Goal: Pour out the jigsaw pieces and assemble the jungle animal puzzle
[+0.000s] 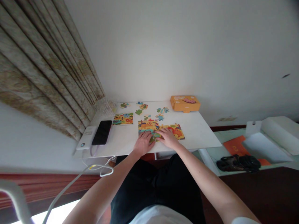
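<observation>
The left hand (143,143) and the right hand (167,137) lie side by side over a partly assembled cardboard jigsaw puzzle (171,131) printed with bright orange, yellow and green animal scenery. It sits close to the near edge of a white counter (198,137), a little right of the middle. Both hands look relaxed rather than clenched, with their fingers curved down onto the pieces, but whether either hand is pinching a piece is too small to tell.

Much of the rectangle is already joined, and its upper and right parts read as one continuous picture. The area beneath the hands is hidden, so any gaps there cannot be seen. Still apart are the small multicoloured loose puzzle pieces (151,111), mostly blue and green, scattered between the rectangle and the far edge of the counter.

Left of the hands lies a flat, colourful animal picture card (123,119) in a similar style. An orange cardboard puzzle box (185,103) stands shut at the far edge, right of centre. Near the left edge, a black smartphone (102,132) lies touching a white power bank (87,137), and a white cable (100,168) hangs down past the near edge of the counter.
</observation>
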`<action>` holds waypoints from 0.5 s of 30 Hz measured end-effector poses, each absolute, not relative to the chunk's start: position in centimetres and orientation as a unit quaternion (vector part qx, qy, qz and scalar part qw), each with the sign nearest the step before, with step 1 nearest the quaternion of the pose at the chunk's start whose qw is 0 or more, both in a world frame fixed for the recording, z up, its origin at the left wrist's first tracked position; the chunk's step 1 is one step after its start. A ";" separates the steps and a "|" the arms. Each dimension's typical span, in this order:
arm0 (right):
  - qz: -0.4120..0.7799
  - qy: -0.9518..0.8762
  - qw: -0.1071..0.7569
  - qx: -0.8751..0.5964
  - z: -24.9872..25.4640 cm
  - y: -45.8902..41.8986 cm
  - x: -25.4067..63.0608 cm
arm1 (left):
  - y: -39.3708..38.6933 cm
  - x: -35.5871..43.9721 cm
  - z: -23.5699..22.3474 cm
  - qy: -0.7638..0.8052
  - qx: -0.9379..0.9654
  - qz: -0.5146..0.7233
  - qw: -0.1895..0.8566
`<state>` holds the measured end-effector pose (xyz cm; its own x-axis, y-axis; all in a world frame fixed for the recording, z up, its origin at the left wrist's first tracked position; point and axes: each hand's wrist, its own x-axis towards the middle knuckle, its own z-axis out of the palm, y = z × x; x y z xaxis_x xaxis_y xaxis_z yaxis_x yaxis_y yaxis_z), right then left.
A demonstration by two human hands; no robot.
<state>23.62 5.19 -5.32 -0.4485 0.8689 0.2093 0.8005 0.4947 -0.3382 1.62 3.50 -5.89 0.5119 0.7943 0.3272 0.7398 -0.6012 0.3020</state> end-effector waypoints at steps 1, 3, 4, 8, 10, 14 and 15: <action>0.085 -0.849 0.171 -0.493 -5.2 5.0 23.4 | 3.5 1.6 -5.9 0.442 0.867 0.221 0.063; 0.069 -0.851 0.159 -0.496 -5.1 4.7 23.1 | 3.6 1.6 -5.9 0.441 0.867 0.223 0.065; 0.063 -0.849 0.154 -0.501 -5.1 4.5 23.0 | 3.6 1.6 -5.9 0.441 0.867 0.222 0.066; 0.042 -0.842 0.142 -0.519 -5.3 4.4 22.8 | 3.5 1.6 -5.7 0.440 0.869 0.217 0.068; 0.041 -0.839 0.146 -0.523 -5.4 4.3 22.9 | 3.5 1.6 -5.6 0.439 0.870 0.214 0.068; 0.049 -0.823 0.183 -0.536 -5.4 4.0 23.4 | 3.4 1.6 -5.7 0.437 0.872 0.212 0.063; 0.049 -0.819 0.192 -0.538 -5.4 3.9 23.7 | 3.4 1.6 -5.7 0.437 0.872 0.212 0.061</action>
